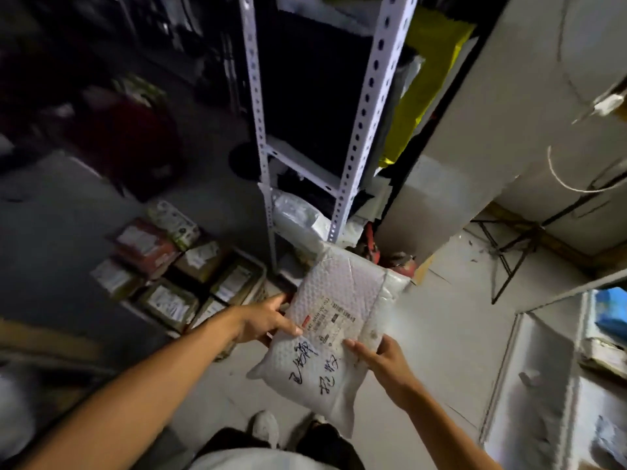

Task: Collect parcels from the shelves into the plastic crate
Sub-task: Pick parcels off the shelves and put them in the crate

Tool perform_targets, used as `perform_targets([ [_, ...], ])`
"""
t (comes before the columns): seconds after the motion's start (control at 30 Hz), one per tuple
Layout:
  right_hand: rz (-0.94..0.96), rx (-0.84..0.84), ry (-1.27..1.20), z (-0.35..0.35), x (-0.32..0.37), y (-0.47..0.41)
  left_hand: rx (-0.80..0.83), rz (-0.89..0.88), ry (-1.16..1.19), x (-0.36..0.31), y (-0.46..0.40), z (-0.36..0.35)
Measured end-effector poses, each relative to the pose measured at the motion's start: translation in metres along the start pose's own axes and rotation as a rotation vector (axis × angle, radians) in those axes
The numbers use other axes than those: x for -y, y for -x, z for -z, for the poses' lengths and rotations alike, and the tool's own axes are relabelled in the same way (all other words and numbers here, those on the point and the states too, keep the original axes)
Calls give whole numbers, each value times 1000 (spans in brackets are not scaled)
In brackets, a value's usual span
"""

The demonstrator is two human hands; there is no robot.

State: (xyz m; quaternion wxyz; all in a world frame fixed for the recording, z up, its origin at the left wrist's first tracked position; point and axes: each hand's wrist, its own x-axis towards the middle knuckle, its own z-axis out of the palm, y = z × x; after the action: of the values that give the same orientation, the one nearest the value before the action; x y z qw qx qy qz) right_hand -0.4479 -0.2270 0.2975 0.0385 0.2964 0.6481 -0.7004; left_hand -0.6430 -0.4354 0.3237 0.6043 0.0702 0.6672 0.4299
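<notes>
A white bubble-wrap parcel [334, 329] with a printed label and black handwriting hangs in front of me, above the floor. My left hand [268, 322] grips its left edge, thumb on top. On the right edge, my right hand [381, 356] holds it with the thumb pressed on the label side. A plastic crate [263, 269] with several labelled cardboard parcels sits on the floor to the left of the parcel. The white metal shelf [359, 110] rises ahead, with grey bagged parcels [295, 215] on its lowest level.
A yellow bag [424, 83] hangs on the shelf's right side. More boxed parcels [146, 245] lie left of the crate. A white cabinet [509, 113] stands right, a black folding stand [515, 245] beyond it, and a white freezer-like unit [543, 385] at lower right. My shoes [268, 425] stand on pale floor.
</notes>
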Motion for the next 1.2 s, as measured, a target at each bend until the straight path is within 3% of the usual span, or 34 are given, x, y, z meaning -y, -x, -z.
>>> perform_targets([
  [0.4,-147,335,136,-133,21,-117,-311,66,316,81,31,112],
  [0.77,-433,475,235,-230,47,-252,-519,157,279,88,-8,237],
  [0.97,-585,456,247,-283,34,-302,-544,262,133,105,-33,303],
  [1.2,-628,321,211,-344,-6,-375,-553,187,55,130,-90,400],
])
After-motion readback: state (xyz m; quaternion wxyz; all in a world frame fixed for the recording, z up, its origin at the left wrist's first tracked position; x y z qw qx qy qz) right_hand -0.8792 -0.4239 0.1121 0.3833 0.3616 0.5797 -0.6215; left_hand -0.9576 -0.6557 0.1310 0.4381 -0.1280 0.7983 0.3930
